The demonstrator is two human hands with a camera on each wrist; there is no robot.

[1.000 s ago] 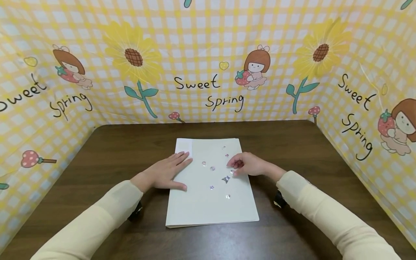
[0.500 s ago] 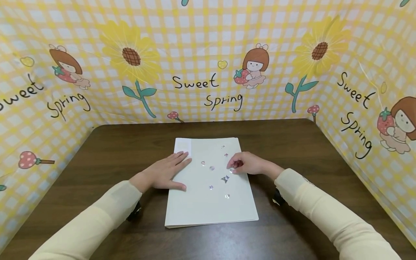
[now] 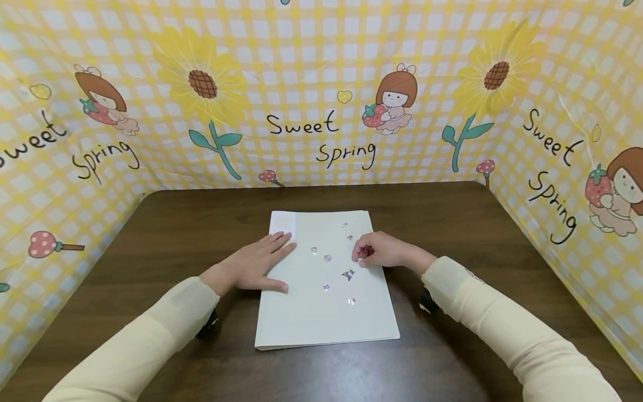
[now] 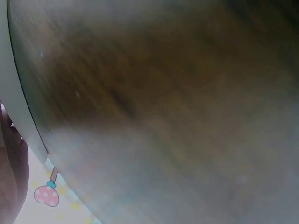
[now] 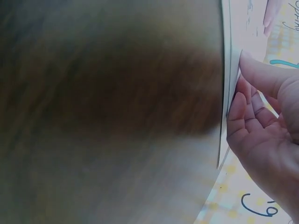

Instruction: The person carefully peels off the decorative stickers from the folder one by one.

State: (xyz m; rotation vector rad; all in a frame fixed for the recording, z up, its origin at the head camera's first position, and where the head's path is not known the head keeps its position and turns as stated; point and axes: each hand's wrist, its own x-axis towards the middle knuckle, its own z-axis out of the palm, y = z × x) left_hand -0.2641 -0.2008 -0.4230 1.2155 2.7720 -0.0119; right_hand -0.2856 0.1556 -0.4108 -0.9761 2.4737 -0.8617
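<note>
A white folder [image 3: 321, 321] lies flat on the table, with several small shiny stickers scattered over its surface. My left hand [image 3: 253, 263] rests on the folder's left side, fingers spread and straight. At the right edge, my right hand [image 3: 385, 249] has its fingers curled, thumb and fingertips pinching at a small sticker [image 3: 359, 261] that they partly hide. Just below it sits a larger dark winged sticker [image 3: 349, 274]. In the right wrist view the right hand [image 5: 266, 112] is beside the folder's layered edge [image 5: 227, 70]. Only part of the left hand [image 4: 14, 172] shows in the left wrist view.
A pale rectangular slip [image 3: 283, 221] is at the folder's top left corner. Other stickers include a star [image 3: 326, 287] and a round one [image 3: 327, 258]. The dark wooden table [image 3: 191, 218] is enclosed by a yellow checked cloth [image 3: 301, 72] with printed figures.
My right thumb and fingertips have shifted slightly and now cover more of the small sticker. My left hand has stayed in place on the folder, while the head view tilts slightly.
</note>
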